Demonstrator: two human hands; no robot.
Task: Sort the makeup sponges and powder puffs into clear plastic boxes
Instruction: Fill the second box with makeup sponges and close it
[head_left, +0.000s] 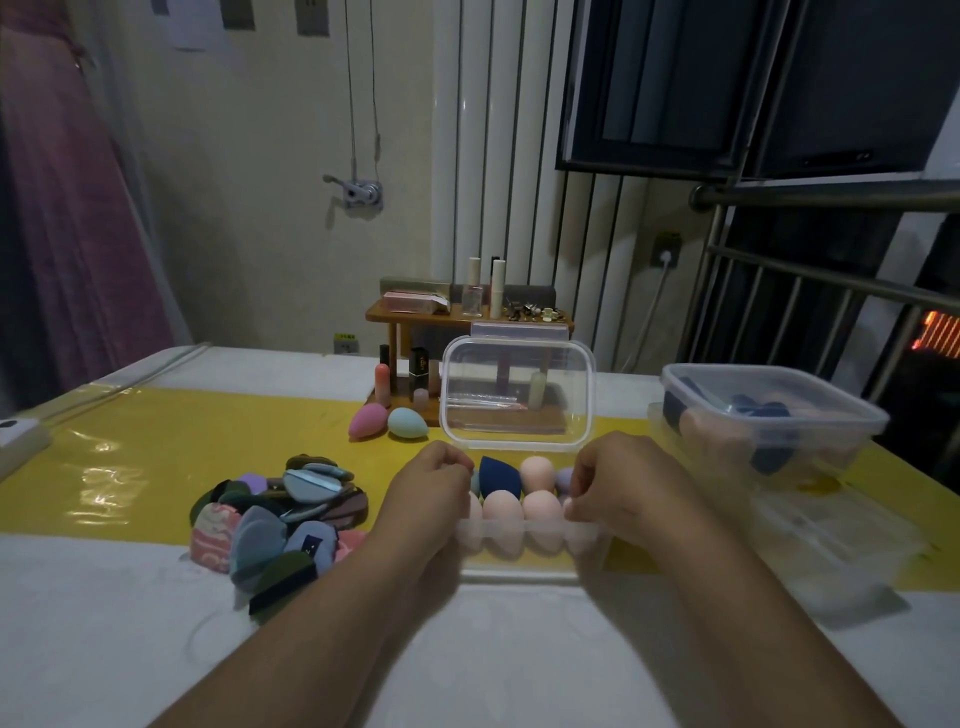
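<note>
A clear plastic box (519, 569) sits before me on the table, holding several peach egg-shaped sponges (540, 512), a navy one (498, 475) and a lilac one. Its clear lid (517, 397) stands upright behind it. My left hand (431, 493) grips the box's left side with curled fingers. My right hand (618, 483) pinches the right rim. A pile of flat powder puffs (280, 512) in grey, blue, green and pink lies to the left. A pink sponge (368, 420) and a teal sponge (408, 422) lie loose behind the pile.
A second clear box (769, 410) with navy and peach sponges stands at the right on a clear lid (831, 535). A wooden cosmetics rack (467, 317) with bottles stands behind the open box. A white device (15, 431) is at the left edge.
</note>
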